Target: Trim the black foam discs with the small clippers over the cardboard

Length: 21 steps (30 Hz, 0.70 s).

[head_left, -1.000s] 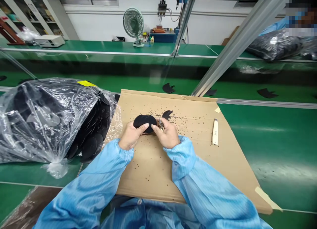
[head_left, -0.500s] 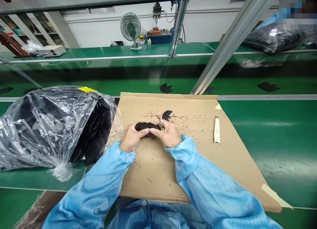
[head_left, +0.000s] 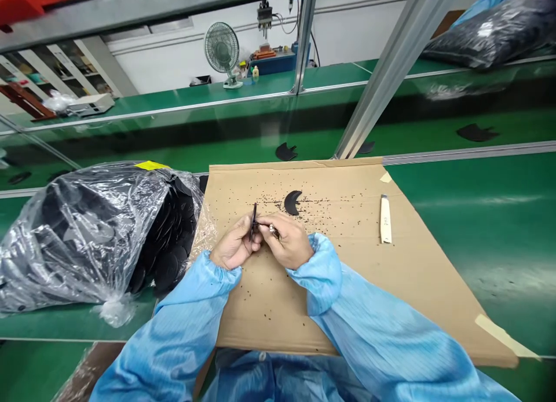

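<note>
My left hand point(head_left: 233, 245) pinches a thin black disc point(head_left: 253, 219) that stands on edge over the cardboard sheet point(head_left: 347, 274). My right hand point(head_left: 289, 240) is closed around a small metal tool point(head_left: 273, 231) whose tip reaches the disc. A black crescent-shaped offcut point(head_left: 292, 202) lies on the cardboard just beyond my right hand. Small black crumbs are scattered over the cardboard around both hands. Both arms wear light blue sleeves.
A clear plastic bag point(head_left: 82, 234) stuffed with black discs lies left of the cardboard. A white-handled knife point(head_left: 384, 218) rests at the cardboard's right. Black cut pieces point(head_left: 285, 152) lie on the green belt behind. A slanted metal post point(head_left: 382, 72) and a fan point(head_left: 222, 48) stand farther back.
The black disc was held flat facing me a second ago; it has been turned and now stands on edge between my fingers. The view has tilted slightly.
</note>
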### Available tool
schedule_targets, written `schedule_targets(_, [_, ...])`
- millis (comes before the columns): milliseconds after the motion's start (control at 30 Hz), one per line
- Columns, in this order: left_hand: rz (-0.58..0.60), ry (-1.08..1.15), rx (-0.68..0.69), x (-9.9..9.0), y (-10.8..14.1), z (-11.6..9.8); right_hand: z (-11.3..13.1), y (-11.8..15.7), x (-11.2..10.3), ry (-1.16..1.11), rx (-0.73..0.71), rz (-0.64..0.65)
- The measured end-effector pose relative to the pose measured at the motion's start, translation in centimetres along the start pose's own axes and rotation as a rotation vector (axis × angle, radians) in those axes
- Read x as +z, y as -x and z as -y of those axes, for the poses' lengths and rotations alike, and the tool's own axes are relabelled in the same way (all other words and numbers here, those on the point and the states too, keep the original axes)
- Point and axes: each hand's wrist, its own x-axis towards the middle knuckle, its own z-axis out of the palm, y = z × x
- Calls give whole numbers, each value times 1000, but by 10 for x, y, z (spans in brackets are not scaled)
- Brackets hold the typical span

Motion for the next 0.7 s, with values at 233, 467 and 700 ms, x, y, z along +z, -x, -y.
schedule_targets(233, [12, 29, -36, 0, 3, 1, -3, 1, 1, 70, -131, 13])
schedule_targets(467, [-21, -54, 4, 2, 2, 7, -10, 1, 2, 246, -204, 10])
schedule_targets(700, [-80, -35, 74, 2, 0, 9, -2, 0, 6, 105, -36, -50])
